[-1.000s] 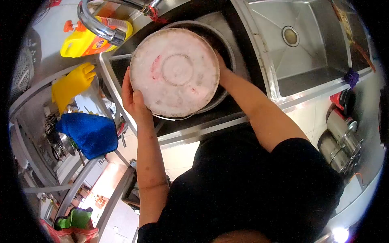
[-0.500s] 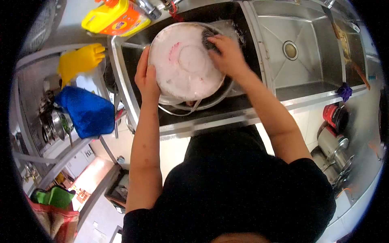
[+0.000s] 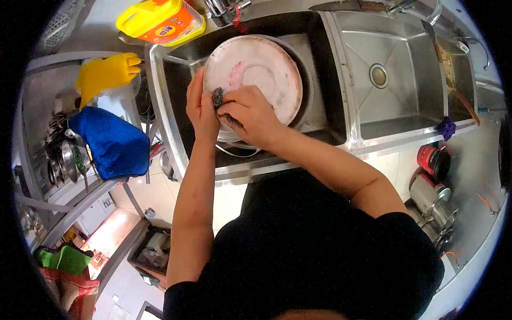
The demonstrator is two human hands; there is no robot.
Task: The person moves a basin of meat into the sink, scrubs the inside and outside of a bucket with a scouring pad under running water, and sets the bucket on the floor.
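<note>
A large white plate (image 3: 280,69) with pink marks and a ring on its face-up side is tilted over the left sink (image 3: 330,80). My left hand (image 3: 201,112) grips its left edge, fingers outside and thumb on the near side. My right hand (image 3: 252,114) is closed on a dark steel wool scrubber (image 3: 217,98), pressed to the plate's lower left near my left thumb. Below the plate, partly hidden, is a round metal basin (image 3: 306,98) with a thin wire handle (image 3: 234,154).
A yellow detergent jug (image 3: 162,24) stands behind the sink by the tap. To the right is a second sink (image 3: 394,106) with a drain. A yellow rubber glove (image 3: 106,74) and a blue cloth (image 3: 112,144) hang at left. A knife (image 3: 346,6) lies on the back ledge.
My right hand has moved with the scrubber from the plate's upper right to its lower left. The left hand keeps its hold on the edge, and the plate has shifted slightly right.
</note>
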